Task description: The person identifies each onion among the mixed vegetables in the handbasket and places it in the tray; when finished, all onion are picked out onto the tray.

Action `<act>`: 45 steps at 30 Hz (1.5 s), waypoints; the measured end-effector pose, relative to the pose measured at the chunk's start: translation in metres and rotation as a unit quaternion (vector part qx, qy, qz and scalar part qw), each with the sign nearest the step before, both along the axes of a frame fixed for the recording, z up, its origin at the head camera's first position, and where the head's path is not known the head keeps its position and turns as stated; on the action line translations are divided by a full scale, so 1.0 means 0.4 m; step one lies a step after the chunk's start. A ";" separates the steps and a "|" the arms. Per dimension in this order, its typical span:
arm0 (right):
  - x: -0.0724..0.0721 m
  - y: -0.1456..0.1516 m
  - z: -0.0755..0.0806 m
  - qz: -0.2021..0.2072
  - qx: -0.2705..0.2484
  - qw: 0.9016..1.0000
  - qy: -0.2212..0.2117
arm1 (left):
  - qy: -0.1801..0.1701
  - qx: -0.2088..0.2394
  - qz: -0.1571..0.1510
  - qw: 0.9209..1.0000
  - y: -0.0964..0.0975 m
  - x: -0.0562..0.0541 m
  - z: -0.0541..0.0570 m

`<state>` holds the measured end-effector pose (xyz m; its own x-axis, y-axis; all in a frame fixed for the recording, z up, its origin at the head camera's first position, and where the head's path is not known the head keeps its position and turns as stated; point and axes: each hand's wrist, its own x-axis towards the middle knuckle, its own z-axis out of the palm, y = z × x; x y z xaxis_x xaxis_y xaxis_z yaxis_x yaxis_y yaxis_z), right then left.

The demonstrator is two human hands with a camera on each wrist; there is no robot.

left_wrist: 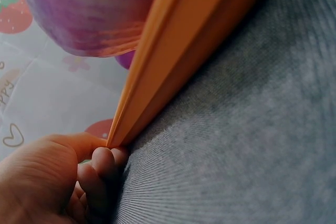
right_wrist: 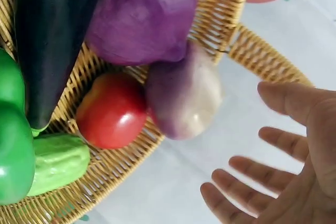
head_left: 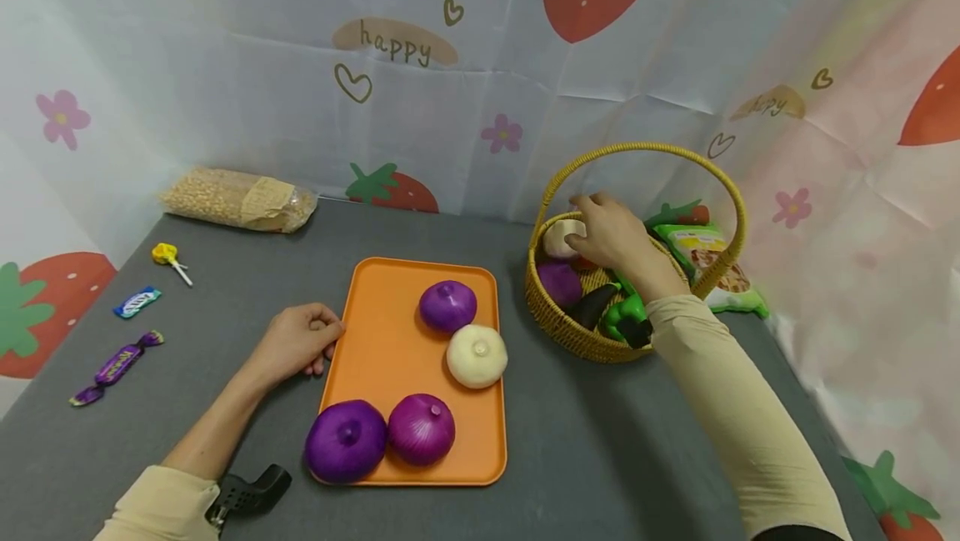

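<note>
The orange tray (head_left: pixel 375 358) lies on the grey table (head_left: pixel 247 274), its left edge pinched between the left hand's (head_left: pixel 296 341) thumb and fingers. A large purple vegetable (head_left: pixel 347 441) covers its near left corner, beside a purple onion (head_left: pixel 422 430); a white vegetable (head_left: pixel 477 356) sits at its right edge. Near the table's far edge, the right hand (head_left: pixel 615 237) is over the wicker basket (head_left: pixel 555 328), its grip released, fingers spread near a purple-and-white turnip (right_wrist: pixel 191 93).

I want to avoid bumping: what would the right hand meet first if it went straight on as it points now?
Likely the white and purple vegetable in the basket, just ahead of the right hand, though the depth between them is unclear.
</note>
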<state>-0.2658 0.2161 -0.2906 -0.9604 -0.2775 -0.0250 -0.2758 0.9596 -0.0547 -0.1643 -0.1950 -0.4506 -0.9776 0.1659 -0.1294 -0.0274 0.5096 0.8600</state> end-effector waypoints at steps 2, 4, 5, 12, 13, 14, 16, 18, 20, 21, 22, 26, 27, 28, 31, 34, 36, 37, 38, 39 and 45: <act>-0.016 -0.002 -0.009 0.010 0.003 1.000 -0.019 | 0.000 0.000 0.000 1.000 0.000 0.001 0.000; -0.028 -0.004 -0.018 0.026 0.005 0.999 -0.038 | 0.000 0.001 0.001 1.000 0.000 0.001 -0.001; -0.032 -0.004 -0.024 0.034 0.007 0.998 -0.048 | 0.000 0.001 0.000 1.000 0.001 0.001 -0.001; -0.044 0.002 -0.060 0.079 0.015 0.994 -0.080 | 0.001 0.002 0.002 1.000 0.001 0.002 -0.002; -0.044 0.004 -0.063 0.082 0.013 0.994 -0.077 | 0.001 0.003 0.002 1.000 0.001 0.002 -0.002; -0.043 0.005 -0.065 0.083 0.012 0.994 -0.073 | 0.001 0.003 0.002 1.000 0.000 0.002 -0.002; -0.041 0.009 -0.068 0.083 0.013 0.994 -0.063 | 0.001 0.003 0.002 1.000 0.000 0.002 -0.002; -0.037 0.012 -0.067 0.078 0.020 0.995 -0.052 | 0.001 0.003 0.002 1.000 0.000 0.002 -0.003; -0.034 0.014 -0.067 0.073 0.024 0.996 -0.040 | 0.001 0.004 0.003 1.000 0.000 0.002 -0.004; -0.031 0.016 -0.066 0.066 0.023 0.997 -0.036 | 0.001 0.004 0.003 1.000 0.001 0.002 -0.005; -0.028 0.016 -0.064 0.059 0.020 0.998 -0.032 | 0.001 0.004 0.003 1.000 0.001 0.002 -0.005; -0.007 0.021 -0.051 0.038 0.009 0.999 -0.003 | 0.001 0.005 0.000 1.000 0.001 0.002 -0.004; 0.000 0.022 -0.046 0.033 0.005 0.999 0.004 | 0.001 0.006 -0.001 1.000 0.001 0.002 -0.003; 0.009 0.022 -0.040 0.032 0.001 0.999 0.012 | 0.002 0.005 -0.002 1.000 0.000 0.002 -0.002; 0.041 0.021 -0.022 0.032 -0.012 0.999 0.038 | 0.003 0.005 -0.003 1.000 -0.001 0.002 0.002; 0.081 0.016 -0.009 0.042 -0.033 0.996 0.072 | 0.004 0.005 -0.002 1.000 -0.001 0.002 0.005; 0.109 0.011 -0.004 0.052 -0.050 0.992 0.101 | 0.003 0.005 -0.002 1.000 -0.001 0.002 0.006; 0.124 0.007 -0.003 0.058 -0.059 0.990 0.117 | 0.002 0.005 -0.001 1.000 0.000 0.001 0.006; 0.138 0.003 -0.003 0.066 -0.070 0.987 0.132 | 0.002 0.004 -0.001 1.000 0.000 0.001 0.006; 0.152 -0.002 -0.003 0.075 -0.082 0.983 0.148 | 0.002 0.003 -0.001 1.000 0.000 0.001 0.006; 0.208 -0.052 -0.013 0.157 -0.129 0.957 0.206 | 0.003 0.003 0.003 1.000 0.000 0.001 -0.002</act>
